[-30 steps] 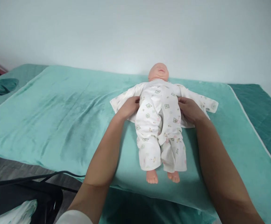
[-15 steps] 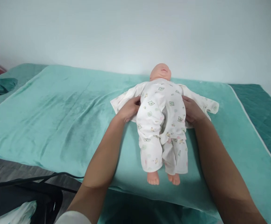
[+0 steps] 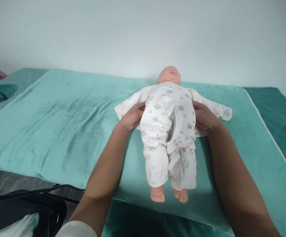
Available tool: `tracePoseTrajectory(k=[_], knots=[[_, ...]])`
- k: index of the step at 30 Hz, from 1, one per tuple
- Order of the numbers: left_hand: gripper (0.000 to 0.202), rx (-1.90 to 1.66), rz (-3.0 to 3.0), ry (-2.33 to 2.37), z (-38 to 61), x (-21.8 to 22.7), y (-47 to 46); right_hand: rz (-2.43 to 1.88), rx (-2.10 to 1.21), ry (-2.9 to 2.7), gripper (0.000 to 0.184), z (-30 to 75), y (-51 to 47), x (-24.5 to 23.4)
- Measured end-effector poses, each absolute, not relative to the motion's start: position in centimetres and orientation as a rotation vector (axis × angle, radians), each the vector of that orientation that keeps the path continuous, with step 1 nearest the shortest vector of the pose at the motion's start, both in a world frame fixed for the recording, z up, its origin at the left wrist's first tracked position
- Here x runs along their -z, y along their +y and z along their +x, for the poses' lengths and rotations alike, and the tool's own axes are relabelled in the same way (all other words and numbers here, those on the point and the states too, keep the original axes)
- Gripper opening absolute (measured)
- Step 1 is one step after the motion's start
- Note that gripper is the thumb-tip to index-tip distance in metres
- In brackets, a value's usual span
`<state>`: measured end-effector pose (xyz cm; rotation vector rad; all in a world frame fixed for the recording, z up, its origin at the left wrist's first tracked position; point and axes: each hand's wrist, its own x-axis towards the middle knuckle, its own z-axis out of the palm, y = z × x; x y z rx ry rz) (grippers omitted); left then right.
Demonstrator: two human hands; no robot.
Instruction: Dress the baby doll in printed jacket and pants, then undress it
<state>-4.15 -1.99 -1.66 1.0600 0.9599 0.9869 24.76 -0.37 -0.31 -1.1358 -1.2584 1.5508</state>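
Note:
A baby doll (image 3: 169, 75) lies on its back, its head toward the wall and its bare feet toward me. It wears a white top (image 3: 208, 102) with the sleeves spread out to both sides. White printed split-crotch trousers (image 3: 155, 125) cover its legs and reach high up the belly. My left hand (image 3: 133, 116) is closed at the left side of the trousers, fingertips partly hidden by the cloth. On the opposite side my right hand (image 3: 204, 116) grips the trousers' edge, its fingers partly tucked behind the fabric.
A teal sheet (image 3: 46, 131) covers the bed, over a darker quilted cover (image 3: 273, 112) on the right. Behind the bed stands a white wall (image 3: 133, 36). At lower left are a black cable (image 3: 34, 191) and a dark chair-like object (image 3: 27, 210) with a plastic bag (image 3: 22, 227).
The doll's feet and trouser hems sit slightly lower and further left in view. My left hand has shifted a little left with the trouser side; both hands keep their places at the waist.

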Motion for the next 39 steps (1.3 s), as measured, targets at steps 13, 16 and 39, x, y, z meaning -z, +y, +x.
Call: tracePoseTrajectory(k=[13,16,39], knots=[[0.043,-1.070,0.922,0.940,-4.4,2.3,-1.8,-1.128,-1.558,-1.289,0.033,23.9,-0.8,0.5],[0.042,-1.071,0.904,0.934,-4.3,2.3,-1.8,-1.108,-1.584,-1.277,0.032,24.0,-0.7,0.5],[0.041,-1.009,1.100,1.115,-3.5,1.2,-2.2,-1.365,-1.224,-1.386,0.036,22.9,-0.6,0.7]])
